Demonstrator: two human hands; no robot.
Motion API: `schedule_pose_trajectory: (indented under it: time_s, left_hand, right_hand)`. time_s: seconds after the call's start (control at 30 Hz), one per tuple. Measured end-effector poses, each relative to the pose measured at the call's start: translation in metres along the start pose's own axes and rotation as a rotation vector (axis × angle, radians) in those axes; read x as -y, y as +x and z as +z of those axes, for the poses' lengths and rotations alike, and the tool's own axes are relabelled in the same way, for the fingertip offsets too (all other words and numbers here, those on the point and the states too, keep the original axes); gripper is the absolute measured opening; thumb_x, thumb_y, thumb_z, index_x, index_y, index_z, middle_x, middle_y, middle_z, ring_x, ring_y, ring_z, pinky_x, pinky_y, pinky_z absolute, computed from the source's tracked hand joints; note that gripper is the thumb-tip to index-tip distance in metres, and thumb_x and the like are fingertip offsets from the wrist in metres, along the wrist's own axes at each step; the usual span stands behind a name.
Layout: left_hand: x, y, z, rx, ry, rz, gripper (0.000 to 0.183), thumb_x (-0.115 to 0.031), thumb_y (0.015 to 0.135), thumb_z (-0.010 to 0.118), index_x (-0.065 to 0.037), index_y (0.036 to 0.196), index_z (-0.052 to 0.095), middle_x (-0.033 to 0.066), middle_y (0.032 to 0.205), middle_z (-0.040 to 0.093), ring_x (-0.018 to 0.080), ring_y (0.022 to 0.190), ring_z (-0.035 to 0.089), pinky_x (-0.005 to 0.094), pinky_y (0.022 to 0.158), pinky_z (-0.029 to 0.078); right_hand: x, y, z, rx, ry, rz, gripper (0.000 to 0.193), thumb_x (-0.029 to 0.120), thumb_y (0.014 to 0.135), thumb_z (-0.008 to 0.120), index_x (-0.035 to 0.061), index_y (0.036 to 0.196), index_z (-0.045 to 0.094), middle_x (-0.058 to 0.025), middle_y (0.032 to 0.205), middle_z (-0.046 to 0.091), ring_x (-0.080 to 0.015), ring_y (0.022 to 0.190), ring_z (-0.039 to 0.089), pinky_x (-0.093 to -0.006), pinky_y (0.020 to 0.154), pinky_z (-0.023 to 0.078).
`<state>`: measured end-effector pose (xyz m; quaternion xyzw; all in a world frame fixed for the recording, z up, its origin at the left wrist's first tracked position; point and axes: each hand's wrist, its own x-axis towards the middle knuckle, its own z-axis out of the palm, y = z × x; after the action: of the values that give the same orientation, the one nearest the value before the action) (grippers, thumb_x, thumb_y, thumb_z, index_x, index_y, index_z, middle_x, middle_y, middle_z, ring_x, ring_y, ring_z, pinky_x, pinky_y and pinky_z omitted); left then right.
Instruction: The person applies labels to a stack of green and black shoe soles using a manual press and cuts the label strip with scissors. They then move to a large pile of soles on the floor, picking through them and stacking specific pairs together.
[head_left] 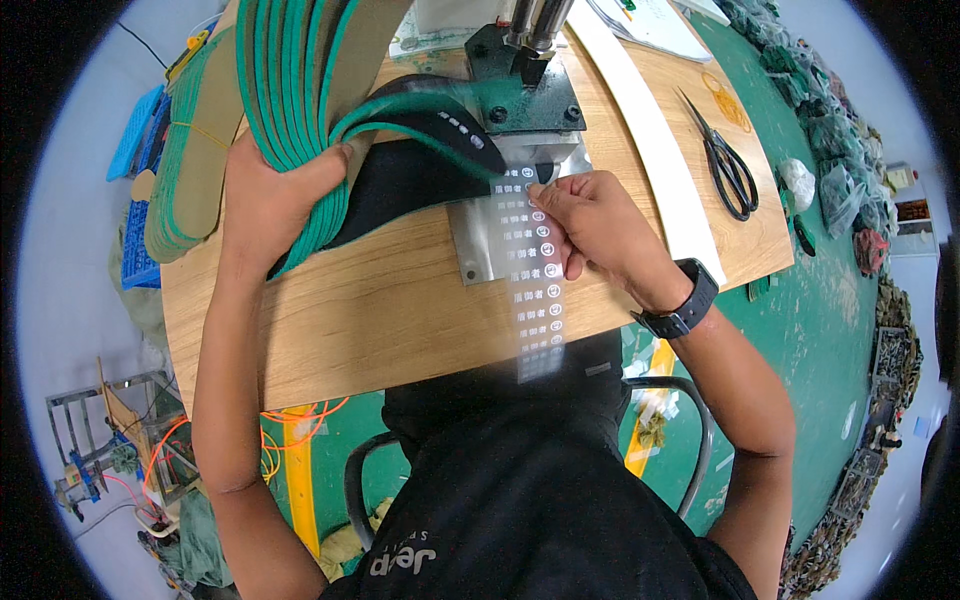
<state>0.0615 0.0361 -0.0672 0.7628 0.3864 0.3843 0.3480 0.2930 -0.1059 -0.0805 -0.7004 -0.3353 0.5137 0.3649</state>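
Observation:
My left hand (275, 195) is wrapped round a thick stack of insoles (300, 80) with tan faces and green edges. Bent out from that stack, a black-faced insole (400, 180) reaches toward the press plate, and another above it carries small white marks near its tip. My right hand (610, 225) pinches the edge of a clear strip of white printed transfers (535, 290) between thumb and fingers. This strip hangs over the table's front edge. Its upper end lies on the metal base plate (478, 262), beside the insole tip and just under the press head (525, 95).
Black scissors (730, 175) lie at the right of the wooden table (400, 340), near yellow rubber bands (728, 100). A long white strip (650, 130) curves between them and the press. Another banded insole stack (190, 150) stands at the left, by a blue basket (140, 240).

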Motion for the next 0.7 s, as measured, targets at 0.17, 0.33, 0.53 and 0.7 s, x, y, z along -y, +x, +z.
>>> schedule_pose_trajectory:
  time_s: [0.17, 0.33, 0.53, 0.7]
  left_hand:
    - [-0.006, -0.002, 0.004, 0.017, -0.094, -0.031, 0.025, -0.014, 0.071, 0.071, 0.001, 0.090, 0.064, 0.0041, 0.081, 0.065, 0.0087, 0.069, 0.056, 0.0254, 0.068, 0.048]
    - [-0.011, -0.003, 0.002, 0.071, -0.075, -0.069, 0.025, -0.014, 0.071, 0.071, 0.001, 0.091, 0.063, 0.0031, 0.081, 0.064, 0.0084, 0.070, 0.055, 0.0251, 0.068, 0.048]
    - [-0.009, -0.002, 0.001, 0.096, 0.000, -0.090, 0.028, -0.014, 0.071, 0.068, 0.002, 0.093, 0.060, 0.0030, 0.078, 0.062, 0.0087, 0.067, 0.053, 0.0244, 0.067, 0.046]
    - [-0.011, -0.004, 0.004, 0.097, -0.003, -0.043, 0.028, -0.014, 0.069, 0.068, 0.001, 0.092, 0.060, 0.0038, 0.077, 0.062, 0.0089, 0.067, 0.053, 0.0249, 0.066, 0.046]
  right_hand:
    - [-0.004, 0.002, -0.002, 0.023, 0.024, 0.003, 0.038, 0.024, 0.093, 0.049, -0.0003, 0.065, 0.057, -0.0083, 0.053, 0.058, -0.0147, 0.041, 0.057, -0.0224, 0.034, 0.041]
    - [0.002, -0.008, 0.000, 0.009, 0.062, 0.032, 0.037, 0.027, 0.093, 0.050, 0.0013, 0.067, 0.056, -0.0086, 0.053, 0.058, -0.0140, 0.040, 0.056, -0.0198, 0.032, 0.034]
    - [-0.009, -0.008, -0.002, 0.016, 0.107, -0.030, 0.033, 0.025, 0.092, 0.051, 0.0020, 0.068, 0.055, -0.0089, 0.054, 0.059, -0.0125, 0.039, 0.055, -0.0187, 0.032, 0.032]
    - [-0.010, -0.008, 0.001, -0.004, 0.111, -0.019, 0.031, 0.019, 0.093, 0.051, 0.0049, 0.066, 0.054, -0.0046, 0.052, 0.058, -0.0084, 0.037, 0.052, -0.0173, 0.031, 0.032]
